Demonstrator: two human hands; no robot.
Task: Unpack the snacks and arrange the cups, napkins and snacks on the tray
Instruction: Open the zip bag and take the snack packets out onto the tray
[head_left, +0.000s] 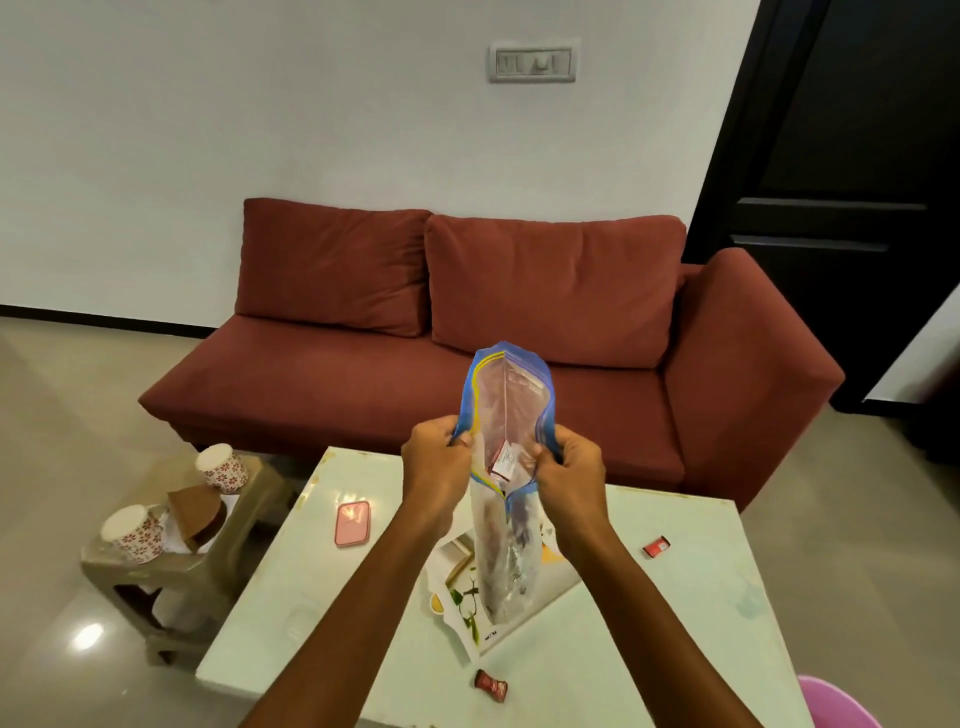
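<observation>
Snacks are being unpacked: the zip bag (506, 415) is held open above the tray (467, 587) by left hand (439, 457) and right hand (574, 467), fingers pinched on its rim; a wrapped snack (503, 462) inside must be drawn out next.

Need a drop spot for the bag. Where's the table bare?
Bare: table right of the tray, past the red wrapper; also the left strip below the pink case. Crowded: stool with cups and napkins.

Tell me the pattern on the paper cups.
White with red flowers on the paper cups, clearest in the head view.
</observation>
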